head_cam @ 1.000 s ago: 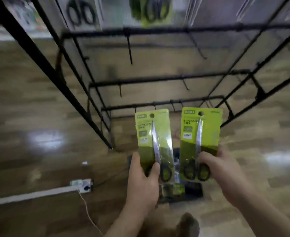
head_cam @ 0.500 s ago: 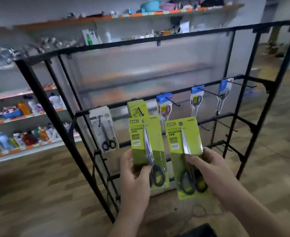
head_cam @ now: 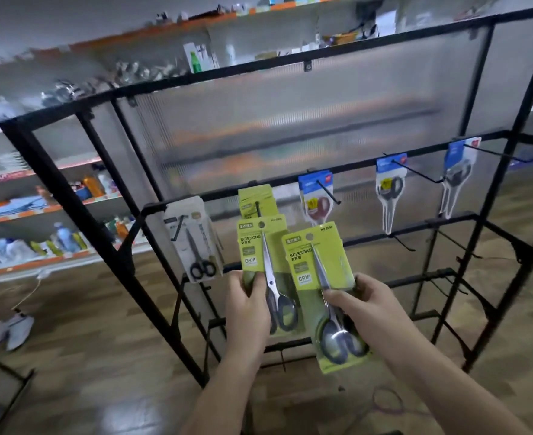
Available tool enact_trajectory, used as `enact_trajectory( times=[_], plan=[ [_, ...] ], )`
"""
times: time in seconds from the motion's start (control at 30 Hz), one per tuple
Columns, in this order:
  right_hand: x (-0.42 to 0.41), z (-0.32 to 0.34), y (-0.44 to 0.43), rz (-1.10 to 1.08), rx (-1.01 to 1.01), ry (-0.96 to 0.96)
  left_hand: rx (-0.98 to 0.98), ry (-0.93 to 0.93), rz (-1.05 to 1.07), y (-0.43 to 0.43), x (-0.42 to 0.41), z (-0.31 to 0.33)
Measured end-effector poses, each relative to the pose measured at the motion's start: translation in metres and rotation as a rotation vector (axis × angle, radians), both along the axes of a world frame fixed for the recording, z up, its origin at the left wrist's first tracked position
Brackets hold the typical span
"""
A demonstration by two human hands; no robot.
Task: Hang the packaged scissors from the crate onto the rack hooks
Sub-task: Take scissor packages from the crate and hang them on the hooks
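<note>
**At the rack's middle rail: two green packs up, neither hung**

Toward the left end of that rail on the rack (head_cam: 70, 196), the left hand (head_cam: 246, 306) grips the left green pack (head_cam: 260, 246) low down, thumb curled over the front beside the blades. The right hand (head_cam: 368, 306) pinches the right green pack (head_cam: 315, 265) at mid-height, thumb on its face. Both packs are in the air in front of the rack, overlapping at one edge. The crate is out of view.

The left pack looks like the one to hang first. Its punched hole (head_cam: 261, 225) sits just under the green hook (head_cam: 258, 208), which already carries a hung green pack (head_cam: 254, 199). I would lift the card, bring the hole square to the wire's tip and slide it back to the rail. The low grip leaves the card's top free to bend, so a steady push matters. The right pack is best kept clear meanwhile.

Counted:
- Two green packs are in hand.
- At least one green pack is hung; I cannot tell if more are stacked behind it.
- One pale pack (head_cam: 193, 233) hangs nearest the left edge.
- Three blue-topped packs (head_cam: 389, 180) hang toward the right.
</note>
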State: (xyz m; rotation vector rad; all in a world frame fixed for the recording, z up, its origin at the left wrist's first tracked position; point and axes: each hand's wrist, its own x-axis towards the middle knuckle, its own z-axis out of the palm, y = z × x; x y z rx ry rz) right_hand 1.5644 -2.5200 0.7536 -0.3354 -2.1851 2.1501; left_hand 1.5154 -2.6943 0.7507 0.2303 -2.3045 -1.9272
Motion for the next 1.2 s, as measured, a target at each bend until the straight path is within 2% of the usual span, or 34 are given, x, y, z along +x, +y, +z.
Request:
enact_trajectory(
  times=[0.37,0.6,0.77,1.2],
  plan=[
    [-0.054,-0.009,-0.046,-0.087,0.004,-0.043,-0.05,0.082,-0.1,-0.028,-0.099,-0.048],
    [-0.086,-0.015,-0.07,-0.19,0.088,-0.033,-0.012,0.04,-0.224,-0.041,-0.152,-0.065],
    [-0.101,-0.022,-0.089,-0.211,0.114,-0.019,-0.065,-0.001,-0.247,-0.048,-0.193,-0.06],
    [-0.111,-0.029,-0.111,-0.218,0.116,0.003,-0.138,0.0,-0.308,-0.054,-0.214,-0.052]
  ],
)
